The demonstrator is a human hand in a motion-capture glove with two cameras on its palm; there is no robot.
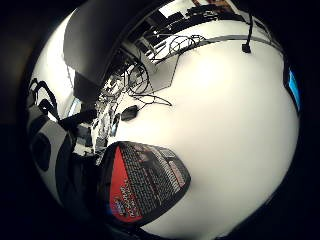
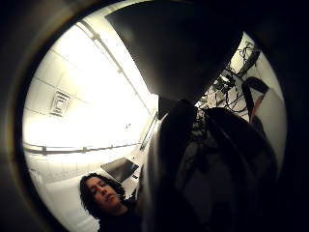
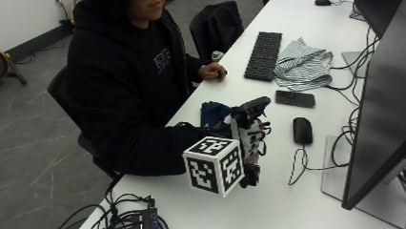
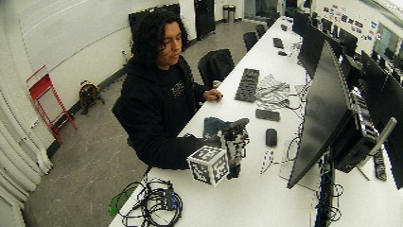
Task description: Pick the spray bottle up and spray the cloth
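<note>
I'm over a long white table (image 3: 329,200) with a monitor (image 3: 380,119) on the far side. The keyboard (image 3: 263,55) sits by the bare hand (image 3: 212,71), the striped cloth (image 3: 304,64) just beside it, well apart from my glove. My right hand (image 3: 244,138) is raised, fingers wrapped round the spray bottle (image 3: 254,107), its label (image 1: 142,182) close against my palm. Phone (image 3: 295,98) and mouse (image 3: 302,130) lie between.
</note>
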